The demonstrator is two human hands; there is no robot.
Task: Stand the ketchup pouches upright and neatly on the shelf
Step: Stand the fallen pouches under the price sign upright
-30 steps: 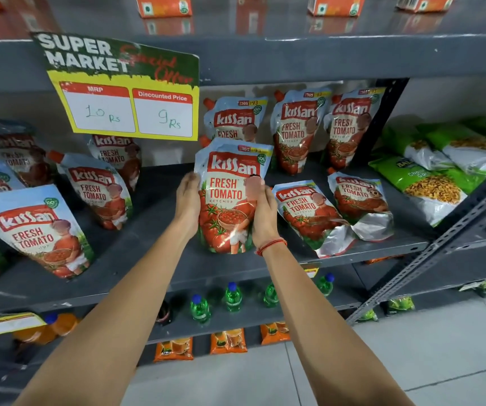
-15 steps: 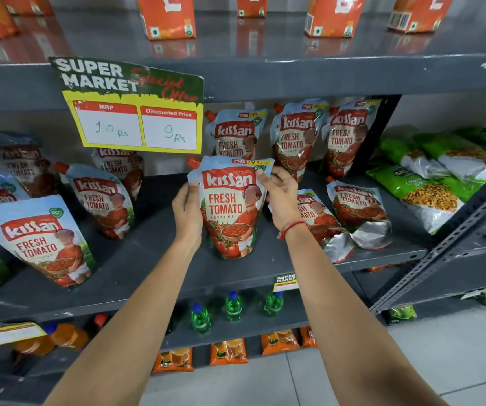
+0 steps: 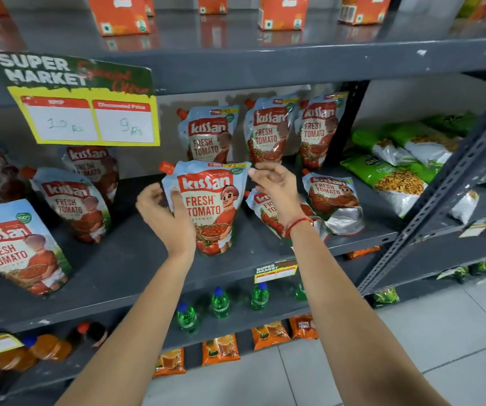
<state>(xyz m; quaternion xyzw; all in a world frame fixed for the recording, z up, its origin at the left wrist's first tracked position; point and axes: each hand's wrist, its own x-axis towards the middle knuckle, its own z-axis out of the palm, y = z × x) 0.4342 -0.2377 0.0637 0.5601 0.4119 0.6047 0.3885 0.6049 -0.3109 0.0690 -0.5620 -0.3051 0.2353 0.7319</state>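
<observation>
A Kissan ketchup pouch (image 3: 209,206) stands upright near the front of the grey shelf (image 3: 136,259). My left hand (image 3: 165,218) is at its left edge with the fingers spread and only the thumb resting on it. My right hand (image 3: 274,189) holds its top right corner with the fingertips. Behind it three pouches (image 3: 268,133) stand upright at the back. To the right, two pouches (image 3: 332,200) lie slumped. On the left, several pouches (image 3: 71,200) lean at odd angles.
A yellow price sign (image 3: 83,112) hangs from the upper shelf at left. Green snack bags (image 3: 397,177) fill the right bay behind a slanted metal brace (image 3: 441,186). Orange cartons (image 3: 118,13) stand above, green bottles (image 3: 219,303) below.
The pouch went from tilted in both hands to upright on the shelf. My left hand loosened off its side. My right hand slid to the top right corner.
</observation>
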